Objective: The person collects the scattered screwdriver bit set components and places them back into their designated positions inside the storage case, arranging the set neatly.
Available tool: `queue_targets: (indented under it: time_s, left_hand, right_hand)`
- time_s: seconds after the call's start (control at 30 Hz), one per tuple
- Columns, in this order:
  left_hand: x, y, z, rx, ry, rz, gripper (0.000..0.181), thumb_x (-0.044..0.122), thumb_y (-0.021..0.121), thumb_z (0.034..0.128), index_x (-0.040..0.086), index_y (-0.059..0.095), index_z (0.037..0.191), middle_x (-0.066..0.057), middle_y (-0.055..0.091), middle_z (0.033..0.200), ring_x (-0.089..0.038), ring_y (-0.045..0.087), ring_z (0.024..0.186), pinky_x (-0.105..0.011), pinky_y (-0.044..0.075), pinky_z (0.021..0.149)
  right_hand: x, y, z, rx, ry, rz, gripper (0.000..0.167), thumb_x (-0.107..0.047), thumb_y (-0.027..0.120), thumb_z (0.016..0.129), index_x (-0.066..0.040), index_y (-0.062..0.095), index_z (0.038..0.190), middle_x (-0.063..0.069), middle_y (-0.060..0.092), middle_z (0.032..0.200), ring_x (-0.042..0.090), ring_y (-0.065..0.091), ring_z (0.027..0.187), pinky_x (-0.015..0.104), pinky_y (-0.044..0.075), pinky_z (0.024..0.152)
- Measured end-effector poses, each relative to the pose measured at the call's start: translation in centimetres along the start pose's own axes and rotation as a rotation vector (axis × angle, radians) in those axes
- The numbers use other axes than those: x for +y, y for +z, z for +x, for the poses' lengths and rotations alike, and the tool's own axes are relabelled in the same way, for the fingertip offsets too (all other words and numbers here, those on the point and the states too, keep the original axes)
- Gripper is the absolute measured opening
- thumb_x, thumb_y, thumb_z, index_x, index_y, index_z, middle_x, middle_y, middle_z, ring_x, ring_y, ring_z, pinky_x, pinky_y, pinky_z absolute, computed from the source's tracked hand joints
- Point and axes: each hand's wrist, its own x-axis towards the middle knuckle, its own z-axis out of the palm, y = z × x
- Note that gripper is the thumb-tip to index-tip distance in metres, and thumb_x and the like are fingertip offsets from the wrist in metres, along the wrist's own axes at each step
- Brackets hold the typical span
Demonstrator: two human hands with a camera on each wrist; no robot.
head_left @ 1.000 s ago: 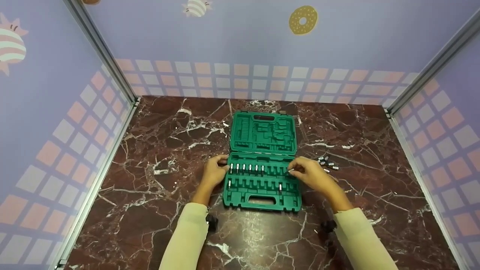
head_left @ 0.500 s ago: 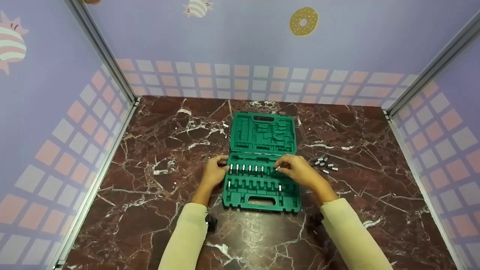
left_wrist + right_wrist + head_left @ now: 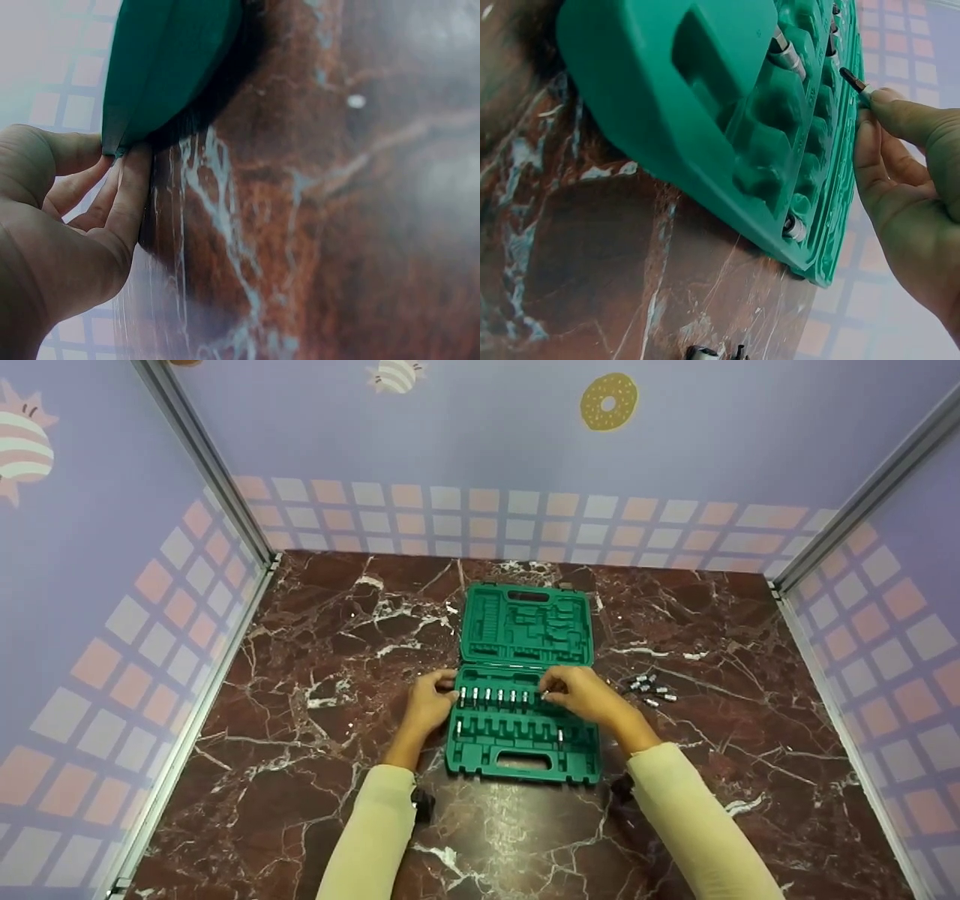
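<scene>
A green tool case (image 3: 472, 754) lies unfolded on the table. My left hand (image 3: 429, 706) holds its left edge; in the left wrist view, thumb and fingers pinch the case's rim (image 3: 124, 124). My right hand (image 3: 589, 699) is over the case's upper row of slots, right of several seated bit sockets (image 3: 500, 697). Between thumb and fingers it pinches a bit socket (image 3: 855, 81), dark tip pointing away from the hand, above the slots. One bit socket (image 3: 459, 727) sits at the lower row's left end, another (image 3: 560, 736) towards its right. In the right wrist view, a bit socket (image 3: 795, 227) lies at the case's near end.
Several loose bit sockets (image 3: 651, 688) lie in a cluster on the dark red marbled table (image 3: 337, 825), right of the case. The case's moulded lid (image 3: 491, 619) lies back behind the tray. Patterned purple walls (image 3: 480, 442) enclose the back and both sides.
My right hand has moved left from the right end of the upper row to beside the seated bit sockets, with a bit socket in its fingers. The left hand has stayed on the case.
</scene>
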Motion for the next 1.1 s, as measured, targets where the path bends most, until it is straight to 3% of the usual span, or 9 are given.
queue_targets:
  time_s: [0.5,1.1]
  left_hand:
    - [0.0,0.0,0.2,0.0,0.0,-0.002,0.032,-0.005,0.069,0.0917,0.0,0.073,0.123,-0.02,0.074,0.109,-0.034,0.071,0.102,-0.046,0.057,0.092]
    - [0.2,-0.1,-0.1,-0.001,-0.013,0.012,0.032,-0.005,0.068,0.0928,0.001,0.072,0.125,-0.02,0.073,0.112,-0.034,0.071,0.103,-0.046,0.057,0.091]
  right_hand:
    - [-0.6,0.7,1.1,-0.041,0.002,-0.095,0.012,-0.006,0.073,0.095,-0.006,0.074,0.107,0.01,0.076,0.104,0.025,0.073,0.097,0.042,0.061,0.084]
    - [-0.7,2.1,1.1,0.06,-0.063,-0.17,0.006,-0.003,0.072,0.095,-0.004,0.073,0.101,0.012,0.07,0.099,0.026,0.07,0.091,0.04,0.06,0.077]
